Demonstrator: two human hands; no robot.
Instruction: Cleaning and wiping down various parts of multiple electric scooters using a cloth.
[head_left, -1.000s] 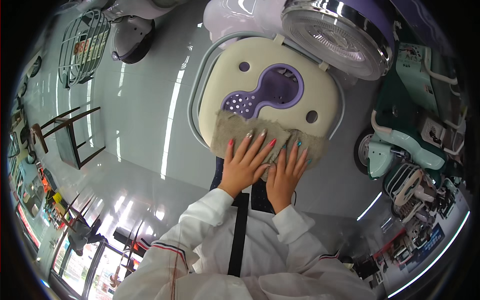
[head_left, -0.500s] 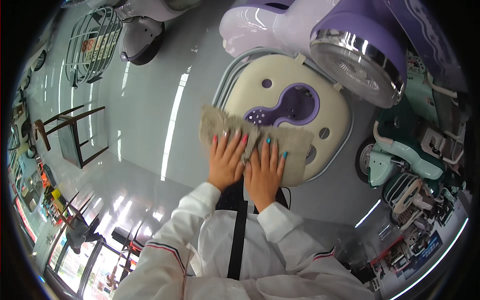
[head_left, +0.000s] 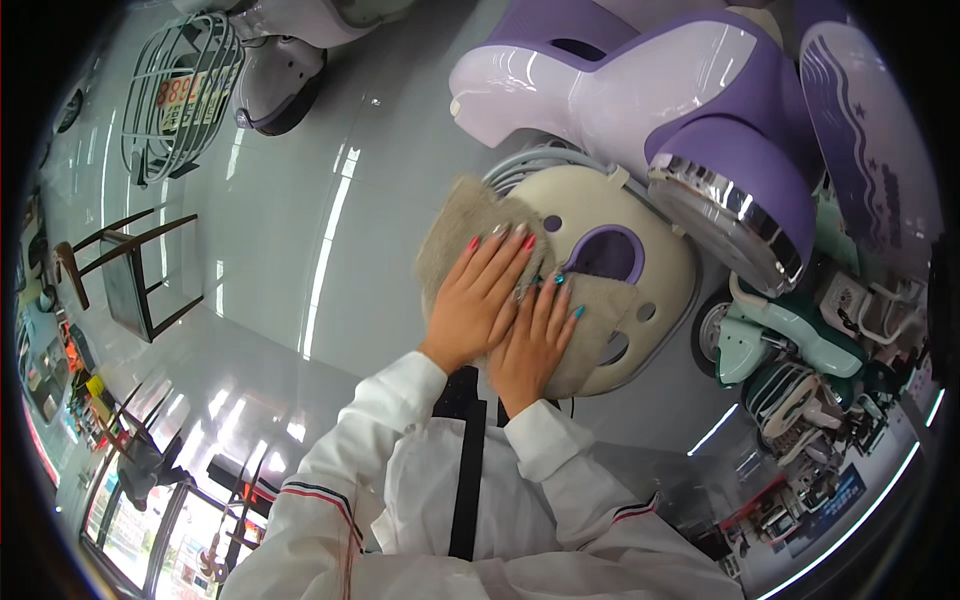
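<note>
A fuzzy beige-brown cloth lies draped over the near left part of a cream panel with round holes and a purple-rimmed opening. My left hand rests flat on the cloth, fingers stretched forward. Just to its right, my right hand also presses flat on the cloth, its fingers extended. The two hands touch near the thumbs. Cloth covers part of the purple-rimmed opening. Behind the panel is a grey wire frame, like a basket's.
A purple and white scooter with a chrome-ringed headlight stands right behind the panel. Green scooters are at the right. At the left are a dark chair, another scooter's wire basket and glossy grey floor.
My left hand has slid forward and right with the cloth, which now hides the dotted left part of the opening. The right hand stays on the cloth. The view has shifted a little.
</note>
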